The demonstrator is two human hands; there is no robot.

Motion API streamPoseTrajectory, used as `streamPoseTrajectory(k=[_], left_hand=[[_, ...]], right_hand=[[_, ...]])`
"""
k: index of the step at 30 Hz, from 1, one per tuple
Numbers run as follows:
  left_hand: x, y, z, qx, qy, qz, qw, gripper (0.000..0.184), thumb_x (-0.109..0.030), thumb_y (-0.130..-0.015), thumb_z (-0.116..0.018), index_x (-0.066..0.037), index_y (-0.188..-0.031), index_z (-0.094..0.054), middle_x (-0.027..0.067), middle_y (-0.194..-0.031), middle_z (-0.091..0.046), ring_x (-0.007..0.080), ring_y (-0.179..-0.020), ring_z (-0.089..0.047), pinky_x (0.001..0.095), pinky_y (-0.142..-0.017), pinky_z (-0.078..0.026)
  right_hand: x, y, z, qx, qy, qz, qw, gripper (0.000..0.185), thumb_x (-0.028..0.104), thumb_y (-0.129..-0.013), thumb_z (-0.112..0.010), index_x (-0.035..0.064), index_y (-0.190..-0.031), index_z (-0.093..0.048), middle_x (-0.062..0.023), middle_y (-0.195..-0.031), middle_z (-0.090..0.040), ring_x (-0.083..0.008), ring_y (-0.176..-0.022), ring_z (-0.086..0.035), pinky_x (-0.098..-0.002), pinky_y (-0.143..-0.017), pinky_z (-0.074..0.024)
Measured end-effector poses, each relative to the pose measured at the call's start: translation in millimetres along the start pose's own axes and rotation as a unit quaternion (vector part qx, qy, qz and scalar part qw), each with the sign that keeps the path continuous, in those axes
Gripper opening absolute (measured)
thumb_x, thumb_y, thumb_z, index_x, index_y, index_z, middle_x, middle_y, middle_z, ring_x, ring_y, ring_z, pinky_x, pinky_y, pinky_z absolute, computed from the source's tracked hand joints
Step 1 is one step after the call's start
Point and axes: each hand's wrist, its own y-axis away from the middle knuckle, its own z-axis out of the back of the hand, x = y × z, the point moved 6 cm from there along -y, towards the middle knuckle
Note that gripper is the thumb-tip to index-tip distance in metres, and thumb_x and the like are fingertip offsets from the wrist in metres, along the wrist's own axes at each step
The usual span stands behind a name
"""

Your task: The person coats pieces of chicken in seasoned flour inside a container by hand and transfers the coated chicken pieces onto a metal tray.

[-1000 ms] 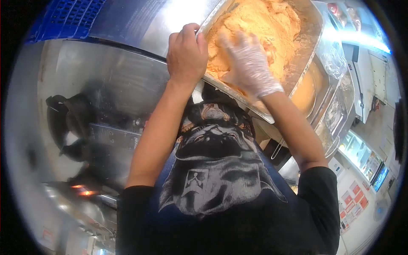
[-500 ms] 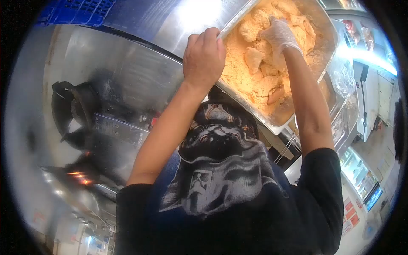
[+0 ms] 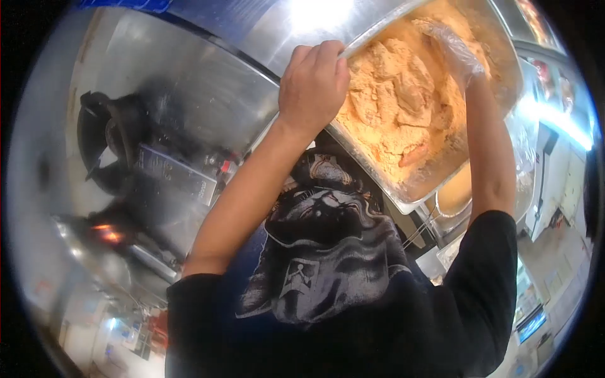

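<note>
As the left hand (image 3: 313,88) clasps the metal tray (image 3: 408,205) out front, the gloved right hand (image 3: 450,49) dips into orange powder (image 3: 373,148), grip impossible to tell; pieces (image 3: 413,101) inside already look coated, loose powder left.

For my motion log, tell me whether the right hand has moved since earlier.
Yes: the right hand has moved farther from the near tray rim.
</note>
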Motion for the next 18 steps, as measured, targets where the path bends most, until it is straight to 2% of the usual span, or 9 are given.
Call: streamPoseTrajectory(k=[1, 3, 4, 6, 10, 12, 13, 16, 18], left_hand=[[-1.7, -0.5, 1.6, -0.003, 0.006, -0.005, 1.000, 0.022, -0.012, -0.096, -0.069, -0.005, -0.116, -0.065, 0.0143, -0.102, -0.074, 0.0380, -0.096, -0.066, 0.0488, -0.083, -0.054], [-1.7, -0.7, 3.1, -0.005, 0.002, 0.000, 1.000, 0.021, -0.012, -0.096, -0.070, -0.005, -0.116, -0.066, 0.0147, -0.101, -0.074, 0.0384, -0.095, -0.066, 0.0487, -0.084, -0.054], [-2.5, -0.2, 3.2, -0.006, 0.002, -0.002, 1.000, 0.022, -0.012, -0.096, -0.070, -0.005, -0.115, -0.066, 0.0148, -0.100, -0.074, 0.0388, -0.095, -0.066, 0.0487, -0.084, -0.054], [-3.9, -0.5, 0.7, -0.004, 0.001, -0.006, 1.000, 0.022, -0.012, -0.095, -0.071, -0.005, -0.115, -0.066, 0.0150, -0.100, -0.074, 0.0391, -0.095, -0.067, 0.0488, -0.084, -0.054], [-1.7, -1.0, 0.9, -0.009, -0.009, -0.013, 1.000, 0.020, -0.012, -0.096, -0.070, -0.004, -0.115, -0.065, 0.0152, -0.100, -0.074, 0.0398, -0.096, -0.067, 0.0492, -0.084, -0.054], [-2.0, -0.7, 1.2, -0.015, -0.004, -0.016, 1.000, 0.020, -0.012, -0.096, -0.069, -0.004, -0.114, -0.065, 0.0153, -0.101, -0.074, 0.0398, -0.096, -0.067, 0.0494, -0.084, -0.054], [-1.6, -0.4, 2.5, -0.013, -0.005, -0.011, 1.000, 0.020, -0.012, -0.097, -0.068, -0.005, -0.115, -0.065, 0.0153, -0.101, -0.074, 0.0397, -0.098, -0.067, 0.0495, -0.084, -0.054], [-1.5, 1.3, 1.9, -0.005, -0.001, 0.001, 1.000, 0.020, -0.013, -0.098, -0.067, -0.005, -0.116, -0.065, 0.0151, -0.102, -0.075, 0.0392, -0.099, -0.067, 0.0497, -0.085, -0.054], [0.5, 1.6, 1.1, 0.000, 0.002, 0.014, 1.000, 0.021, -0.014, -0.098, -0.067, -0.006, -0.117, -0.065, 0.0149, -0.102, -0.075, 0.0390, -0.100, -0.066, 0.0498, -0.086, -0.054]], right_hand=[[-6.0, -19.2, -6.3, 0.015, -0.003, 0.000, 1.000, 0.055, 0.040, -0.103, -0.070, 0.0094, -0.148, -0.062, -0.0067, -0.149, -0.064, -0.0189, -0.139, -0.055, -0.0316, -0.116, -0.0435], [-23.3, -43.8, -34.0, 0.153, 0.085, -0.022, 0.984, 0.047, 0.036, -0.107, -0.063, 0.0141, -0.148, -0.063, -0.0029, -0.153, -0.061, -0.0161, -0.138, -0.055, -0.0311, -0.114, -0.0452], [-8.9, -29.2, -52.4, 0.162, 0.083, -0.022, 0.983, 0.047, 0.036, -0.107, -0.063, 0.0141, -0.148, -0.063, -0.0029, -0.153, -0.061, -0.0161, -0.138, -0.055, -0.0311, -0.114, -0.0452], [57.3, 33.4, -115.0, 0.206, 0.308, -0.020, 0.929, 0.050, 0.045, -0.100, -0.068, 0.0207, -0.143, -0.069, 0.0010, -0.151, -0.063, -0.0174, -0.134, -0.059, -0.0327, -0.111, -0.0474], [101.5, 74.5, -184.4, 0.215, 0.413, -0.040, 0.884, 0.054, 0.051, -0.089, -0.075, 0.0227, -0.135, -0.074, -0.0025, -0.144, -0.069, -0.0203, -0.129, -0.063, -0.0348, -0.107, -0.0488], [105.8, 92.9, -210.8, 0.335, 0.613, -0.005, 0.716, 0.074, 0.051, -0.086, -0.079, 0.0166, -0.150, -0.063, -0.0138, -0.151, -0.063, -0.0304, -0.134, -0.061, -0.0427, -0.114, -0.0486], [105.9, 97.1, -209.3, 0.327, 0.614, -0.009, 0.718, 0.074, 0.051, -0.086, -0.079, 0.0166, -0.150, -0.063, -0.0138, -0.151, -0.063, -0.0304, -0.134, -0.061, -0.0427, -0.114, -0.0486], [82.2, 115.1, -206.6, 0.380, 0.591, -0.039, 0.711, 0.066, 0.041, -0.084, -0.084, 0.0129, -0.142, -0.069, -0.0162, -0.134, -0.072, -0.0323, -0.119, -0.070, -0.0446, -0.101, -0.0572], [65.8, 135.5, -201.4, 0.435, 0.688, 0.112, 0.570, 0.056, 0.031, -0.083, -0.086, 0.0089, -0.132, -0.072, -0.0158, -0.114, -0.077, -0.0309, -0.103, -0.076, -0.0422, -0.087, -0.0611]])
